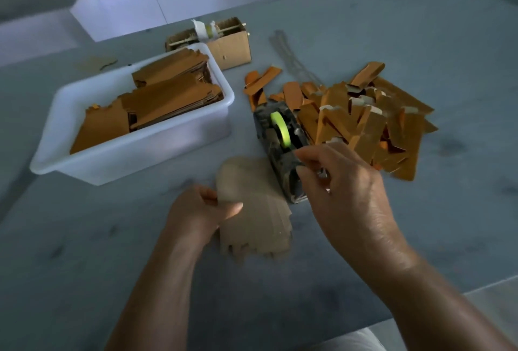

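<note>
With your left hand (pixel 200 210) pinching the cardboard (pixel 253 210) and your right hand (pixel 343 182) curled at the tape dispenser (pixel 276 143), hold unclear, a skewed pull could drag the tape dispenser over.

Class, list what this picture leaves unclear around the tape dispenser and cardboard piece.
1. Head view: the right hand covers the front of the dark tape dispenser; whether it pinches tape is hidden.
2. Head view: motion blur smears the flat brown cardboard piece in the left hand; edges unclear.

Dispenser (pixel 280 148) between tub (pixel 134 161) and cardboard pile (pixel 372 126)
</note>
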Tool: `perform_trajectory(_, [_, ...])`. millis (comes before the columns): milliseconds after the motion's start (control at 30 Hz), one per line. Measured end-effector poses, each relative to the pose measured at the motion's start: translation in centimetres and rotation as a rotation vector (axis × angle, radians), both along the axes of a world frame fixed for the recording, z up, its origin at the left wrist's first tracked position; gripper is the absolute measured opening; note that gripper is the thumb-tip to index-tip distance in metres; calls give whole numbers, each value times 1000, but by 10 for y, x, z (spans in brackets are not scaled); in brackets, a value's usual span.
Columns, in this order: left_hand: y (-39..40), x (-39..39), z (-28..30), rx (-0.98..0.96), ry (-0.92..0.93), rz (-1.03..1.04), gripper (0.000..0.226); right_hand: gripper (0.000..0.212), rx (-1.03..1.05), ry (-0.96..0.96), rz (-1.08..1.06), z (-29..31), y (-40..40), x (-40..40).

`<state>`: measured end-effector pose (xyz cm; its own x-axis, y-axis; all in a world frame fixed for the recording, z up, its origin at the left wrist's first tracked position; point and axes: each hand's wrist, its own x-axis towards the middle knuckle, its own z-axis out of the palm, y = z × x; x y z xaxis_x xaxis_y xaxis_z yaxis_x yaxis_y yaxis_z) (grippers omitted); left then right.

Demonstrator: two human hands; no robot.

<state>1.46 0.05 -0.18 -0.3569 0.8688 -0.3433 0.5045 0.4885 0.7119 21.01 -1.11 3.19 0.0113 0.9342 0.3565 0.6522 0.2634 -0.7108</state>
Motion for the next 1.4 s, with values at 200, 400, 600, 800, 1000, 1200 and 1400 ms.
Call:
perform_trajectory(200, [-7, -7, 9, 40, -246, 76, 20, 13, 6, 2, 78, -4, -10, -13])
perform_trajectory(400, [-32, -8, 38, 120, -411, -79, 30, 17, -57, 62, 51, -17, -22, -15])
perform_trajectory(600, [-38, 9, 40, 118, -541, -178, 31, 30, -644, 557, 226, -27, -27, -5])
perform_trajectory(800, [-43, 39, 28, 210, -565, -91, 38, 23, -705, 947, 240, -34, -22, -4])
perform_trajectory(1000, [-42, 48, 19, 253, -510, -38, 40, 27, -636, 804, 205, -40, -21, -2])
perform_trajectory(1200, [-38, 46, 16, 271, -499, -52, 18, 6, -429, 512, 71, -37, -27, -4])
perform_trajectory(1400, [-36, 49, 16, 315, -448, -46, 12, 19, -237, 460, 2, -32, -32, -12])
